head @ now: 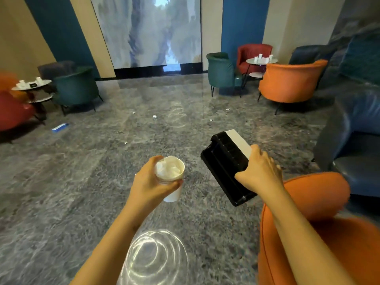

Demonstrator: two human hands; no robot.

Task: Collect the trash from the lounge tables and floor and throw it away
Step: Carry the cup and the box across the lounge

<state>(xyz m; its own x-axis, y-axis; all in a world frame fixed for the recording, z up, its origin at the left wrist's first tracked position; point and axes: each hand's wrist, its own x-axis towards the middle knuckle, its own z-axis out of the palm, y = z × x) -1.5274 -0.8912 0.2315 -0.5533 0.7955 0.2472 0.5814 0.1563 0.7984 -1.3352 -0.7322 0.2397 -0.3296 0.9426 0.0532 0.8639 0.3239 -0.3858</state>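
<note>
My left hand [151, 182] is shut around a white paper cup [171, 177] stuffed with crumpled white tissue, held upright at centre. My right hand [260, 171] grips a black plastic food tray [224, 161] with a white card or lid against its far side, tilted on edge. On the grey marble floor ahead lie small white paper scraps [154, 116], another scrap [211, 119] and a blue and white flat box [59, 127]. White cups and paper sit on the left round table [44, 82] and on the right round table [251, 62].
An orange armchair [320, 233] is right beside my right arm. A dark blue chair [353, 145] stands at the right. Green, red and orange chairs ring both tables. Open marble floor stretches ahead to a large wall picture [148, 31].
</note>
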